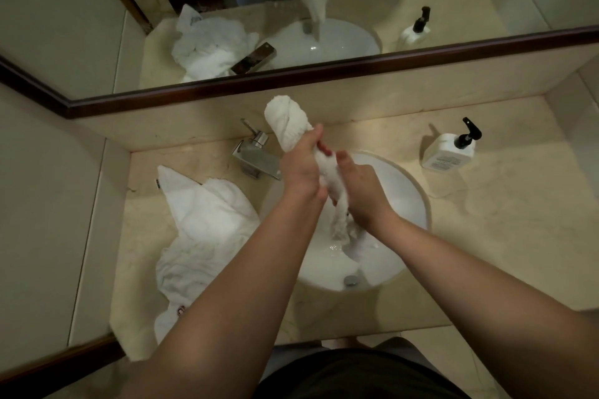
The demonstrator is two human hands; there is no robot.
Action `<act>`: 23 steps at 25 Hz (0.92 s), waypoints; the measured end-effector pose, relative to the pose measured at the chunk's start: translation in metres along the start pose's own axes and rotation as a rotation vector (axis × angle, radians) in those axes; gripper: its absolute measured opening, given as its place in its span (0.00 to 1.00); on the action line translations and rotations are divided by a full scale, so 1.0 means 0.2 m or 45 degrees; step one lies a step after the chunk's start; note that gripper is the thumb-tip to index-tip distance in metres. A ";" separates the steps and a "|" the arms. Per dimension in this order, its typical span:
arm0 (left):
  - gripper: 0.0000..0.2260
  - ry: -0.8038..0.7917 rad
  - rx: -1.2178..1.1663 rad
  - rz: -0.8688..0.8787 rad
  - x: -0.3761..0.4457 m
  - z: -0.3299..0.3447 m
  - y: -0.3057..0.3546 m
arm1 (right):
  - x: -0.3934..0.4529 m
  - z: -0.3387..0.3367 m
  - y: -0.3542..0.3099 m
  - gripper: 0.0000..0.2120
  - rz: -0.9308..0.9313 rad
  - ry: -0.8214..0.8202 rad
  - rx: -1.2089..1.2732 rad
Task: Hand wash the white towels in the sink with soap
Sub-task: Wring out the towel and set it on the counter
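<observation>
Twisted towel (pixel 327 172) held upright-ish over the sink (pixel 411 197), wrung into a rope between both hands. Upper end bunched in a fat knob, tilted toward the tap (pixel 256 155) and the back wall; lower end hung down into the basin, touching the wet bottom. Gripped by left hand (pixel 299 168) around the upper middle, fingers and thumb curled tight round the cloth. Gripped lower down by right hand (pixel 363 191), fingers wrapped round the twisted part, thumb up along it. Hands close together, almost touching, both above the basin's left half. Forearms bare, reaching in from the lower edge.

Thin film of water seen in the basin bottom near the towel's tail. Drain (pixel 351 279) visible at the near side of the bowl, apart from the cloth.

Second towel (pixel 201 236) lay crumpled on the counter (pixel 486 236) left of the sink, one corner standing up toward the tap, near edge drooping over the counter front, right edge just beside the sink rim. Partly hidden by the left forearm.

Chrome tap stood at the basin's back left, spout partly hidden behind the left hand. Could not tell whether running.

Soap bottle (pixel 449 152), white with black pump, stood on the counter at back right, well apart from the sink.

Mirror (pixel 291 10) above the backsplash, dark wooden frame, repeated the hands, towels and bottle.
</observation>
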State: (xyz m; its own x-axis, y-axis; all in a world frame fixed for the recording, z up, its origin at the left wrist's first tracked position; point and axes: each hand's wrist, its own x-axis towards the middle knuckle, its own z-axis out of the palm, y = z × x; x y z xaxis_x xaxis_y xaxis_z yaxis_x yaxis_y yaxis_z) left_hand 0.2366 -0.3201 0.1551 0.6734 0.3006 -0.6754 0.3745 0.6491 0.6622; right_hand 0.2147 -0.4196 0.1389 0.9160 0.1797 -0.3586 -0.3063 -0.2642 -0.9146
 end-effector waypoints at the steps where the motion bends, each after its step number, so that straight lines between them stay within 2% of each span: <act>1: 0.19 0.048 0.007 -0.004 0.00 0.00 -0.02 | 0.00 0.01 0.04 0.25 -0.043 0.018 -0.014; 4: 0.24 0.189 0.025 -0.016 0.01 -0.02 -0.07 | 0.00 0.03 0.11 0.27 -0.190 0.059 -0.148; 7: 0.18 0.298 0.023 -0.083 0.01 -0.05 -0.09 | -0.01 0.05 0.14 0.27 -0.260 0.088 -0.282; 9: 0.16 0.300 -0.016 -0.094 0.01 -0.06 -0.11 | -0.02 0.06 0.16 0.26 -0.259 0.078 -0.333; 13: 0.13 0.087 -0.236 -0.096 -0.05 -0.08 -0.10 | -0.03 0.03 0.11 0.35 -0.211 0.066 -0.394; 15: 0.10 -0.035 -0.256 -0.114 -0.10 -0.09 -0.09 | -0.04 0.01 0.06 0.30 -0.195 0.049 -0.397; 18: 0.23 -0.208 -0.041 -0.124 -0.18 -0.06 -0.10 | -0.05 0.01 -0.01 0.23 -0.181 0.111 -0.459; 21: 0.15 -0.342 0.146 -0.139 -0.25 -0.05 -0.07 | -0.02 0.01 -0.05 0.18 -0.154 0.055 -0.487; 23: 0.14 -0.457 0.159 -0.229 -0.26 -0.07 -0.02 | -0.03 -0.04 -0.10 0.17 -0.189 0.026 -0.284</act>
State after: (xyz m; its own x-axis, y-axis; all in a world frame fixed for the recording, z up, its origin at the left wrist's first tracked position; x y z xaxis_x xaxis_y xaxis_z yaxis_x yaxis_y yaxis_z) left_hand 0.1910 -0.3287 0.1832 0.7615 -0.0865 -0.6424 0.5656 0.5729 0.5932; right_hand 0.2182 -0.4230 0.1601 0.9523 0.2138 -0.2178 -0.1055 -0.4393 -0.8922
